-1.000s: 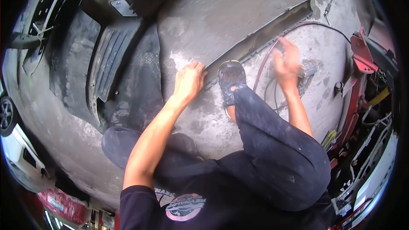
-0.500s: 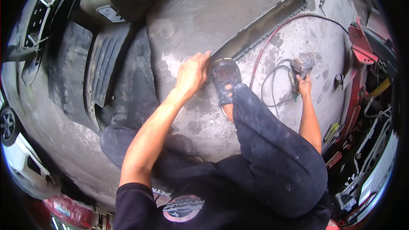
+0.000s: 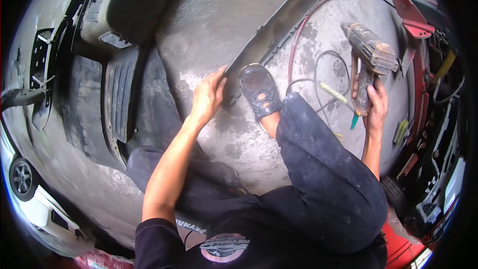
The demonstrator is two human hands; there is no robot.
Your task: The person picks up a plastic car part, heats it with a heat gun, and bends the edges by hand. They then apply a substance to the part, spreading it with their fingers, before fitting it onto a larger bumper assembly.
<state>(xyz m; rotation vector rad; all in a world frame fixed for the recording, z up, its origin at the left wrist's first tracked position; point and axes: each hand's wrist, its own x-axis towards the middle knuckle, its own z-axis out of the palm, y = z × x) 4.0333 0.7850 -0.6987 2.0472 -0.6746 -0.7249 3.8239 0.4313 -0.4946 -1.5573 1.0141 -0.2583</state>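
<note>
My left hand (image 3: 208,96) grips the near end of a long dark plastic trim piece (image 3: 271,40), which stretches away over the concrete floor. My sandalled foot (image 3: 259,89) is against the trim's near end. In my right hand (image 3: 374,100) is a worn power tool (image 3: 371,52), held by its handle with the fingers wrapped round it. The tool's bulky head points up and to the left, raised off the floor. A thin cable (image 3: 318,77) lies looped beside it, close to a pale yellowish stick (image 3: 332,92).
A large dark bumper part (image 3: 119,94) lies on the left. A red hose (image 3: 298,32) curves over the floor beyond the trim. Red metal parts (image 3: 412,15) and car body pieces line the right side. A white car (image 3: 37,199) is at the lower left.
My right hand has closed round the tool's handle and lifted it, turning its head. The view has shifted, and my left hand stays at the trim's end.
</note>
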